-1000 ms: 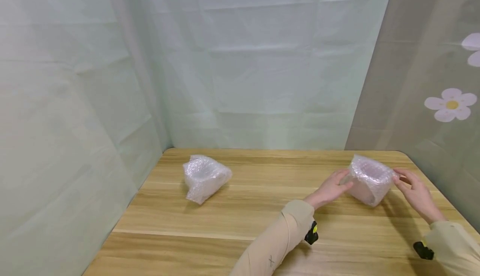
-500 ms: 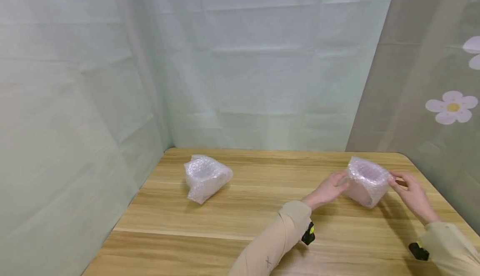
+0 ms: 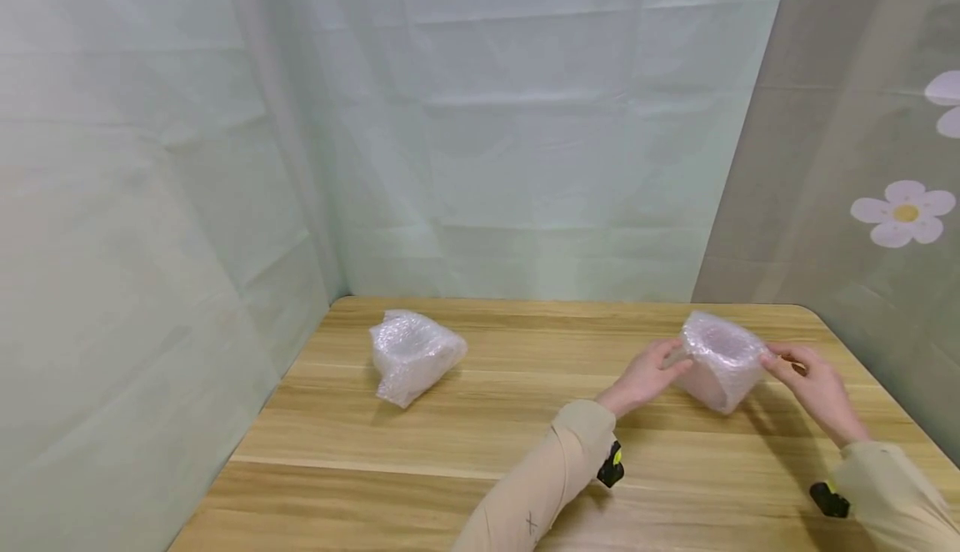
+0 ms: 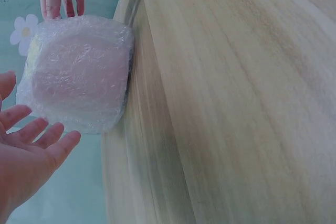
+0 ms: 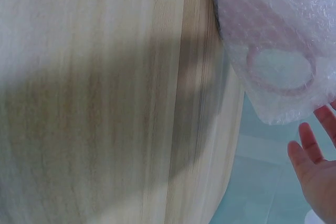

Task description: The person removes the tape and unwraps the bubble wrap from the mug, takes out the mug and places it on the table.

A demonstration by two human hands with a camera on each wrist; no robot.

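A pinkish mug (image 3: 720, 364) wrapped in bubble wrap is tilted at the far right of the table. Its ring-shaped handle (image 5: 281, 69) shows through the wrap in the right wrist view. My right hand (image 3: 817, 389) pinches the wrap's right corner between thumb and fingertips, the other fingers loose. At the opposite side is my left hand (image 3: 645, 377), fingers spread and relaxed against or just beside the wrap (image 4: 79, 74); contact is hard to tell. Whether the mug's base touches the table is unclear.
Another bubble-wrapped bundle (image 3: 416, 356) lies at the far left of the wooden table (image 3: 360, 494); its contents are hard to make out. Pale curtains (image 3: 525, 160) stand behind and to the left, a grey flowered one (image 3: 810, 202) to the right.
The wrapped mug has shifted left along the table's far right side, and both hands have moved left with it. The other bundle stays where it was.
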